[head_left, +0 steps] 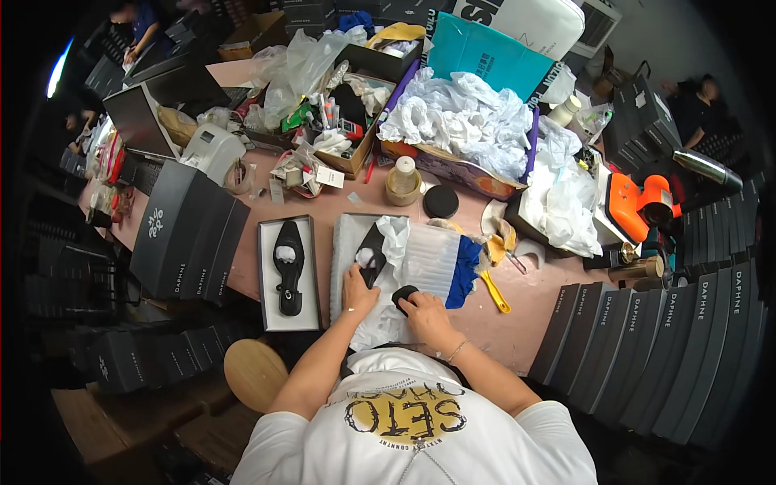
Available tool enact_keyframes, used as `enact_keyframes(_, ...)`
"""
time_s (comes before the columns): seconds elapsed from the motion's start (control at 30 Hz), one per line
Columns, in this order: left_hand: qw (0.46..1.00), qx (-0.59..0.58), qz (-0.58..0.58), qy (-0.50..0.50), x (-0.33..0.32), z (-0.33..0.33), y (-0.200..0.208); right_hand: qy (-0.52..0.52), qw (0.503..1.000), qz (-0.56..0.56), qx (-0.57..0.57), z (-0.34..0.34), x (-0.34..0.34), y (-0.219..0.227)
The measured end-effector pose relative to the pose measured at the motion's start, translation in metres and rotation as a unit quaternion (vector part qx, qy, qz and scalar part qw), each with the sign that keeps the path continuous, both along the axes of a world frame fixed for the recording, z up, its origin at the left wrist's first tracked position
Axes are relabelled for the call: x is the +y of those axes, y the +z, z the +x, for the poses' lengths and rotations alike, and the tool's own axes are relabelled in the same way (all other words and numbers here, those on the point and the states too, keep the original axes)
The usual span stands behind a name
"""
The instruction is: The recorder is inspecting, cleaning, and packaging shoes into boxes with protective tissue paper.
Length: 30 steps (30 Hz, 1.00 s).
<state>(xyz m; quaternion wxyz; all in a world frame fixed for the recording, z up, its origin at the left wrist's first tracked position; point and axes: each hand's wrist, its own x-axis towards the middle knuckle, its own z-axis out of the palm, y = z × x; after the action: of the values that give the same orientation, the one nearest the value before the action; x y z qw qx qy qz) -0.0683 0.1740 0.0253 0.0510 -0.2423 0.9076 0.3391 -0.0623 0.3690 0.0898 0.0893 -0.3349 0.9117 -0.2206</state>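
**Two hands working a black shoe on white tissue**

The left hand is pressing down on a black shoe with a pointed toe and a wad of white stuffing showing in its opening; the fingers are curled over its rear part in a closed grip. The shoe is lying on crumpled white tissue paper at the middle of the pinkish bench, just in front of the person. The right hand is closing its grip around a small, rounded black piece, matte in look, touching the same paper. Just left, one open white shoebox is holding a second glossy black shoe. A yellow shoehorn is lying to the right, near blue cloth.
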Motion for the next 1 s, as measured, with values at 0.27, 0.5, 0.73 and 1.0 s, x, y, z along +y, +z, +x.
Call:
enact_keyframes(0.27,0.972,0.083,0.214,0.05,-0.035,0.02,0.068,-0.003,1.0,-0.01,-0.023,-0.004,-0.001,0.002)
enact_keyframes(0.5,0.722,0.19,0.646,0.161,-0.064,0.0,0.093,0.004,0.994,-0.085,-0.067,-0.017,0.005,0.006)
enact_keyframes(0.73,0.822,0.09,0.558,0.063,-0.096,-0.015,0.158,0.016,0.969,-0.131,-0.21,-0.036,0.016,0.038)
enact_keyframes(1.0,0.677,-0.083,0.731,-0.033,-0.06,0.02,0.164,-0.274,0.918,-0.287,0.012,-0.157,0.059,0.033)
